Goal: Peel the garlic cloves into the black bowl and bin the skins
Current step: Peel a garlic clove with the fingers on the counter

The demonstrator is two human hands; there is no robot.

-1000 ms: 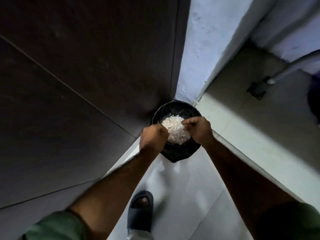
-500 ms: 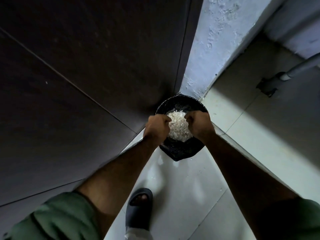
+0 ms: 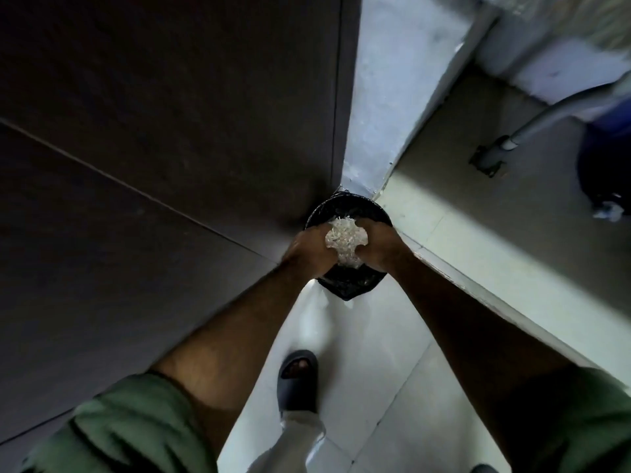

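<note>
While both hands curl inward, a loose white heap of papery garlic skins sits bunched between them, directly above a round bin lined with a glossy black plastic bag. The left hand closes its grip around the left side of the heap, knuckles up and fingers tucked under the flakes. The right hand mirrors it on the right side, its fingers likewise wrapped into the pile. The skins look thin, crinkled and flaky, pale against the dark liner. The bin's rim shows as a dark curve beyond the hands, and a wrinkled fold of the bag hangs to a point on the near side.

Both bare forearms stretch forward from loose green short sleeves. The bin stands on a pale, smooth tiled floor in a corner, touching or just beside a dark brown flat panel with thin straight seams. A rough, chalky whitewashed wall edge rises behind the bin. Below the arms, one foot in a dark rubbery slide sandal rests on the tiles. At the far right, a grey pipe slants down to a dark floor fitting. The black bowl is not visible.
</note>
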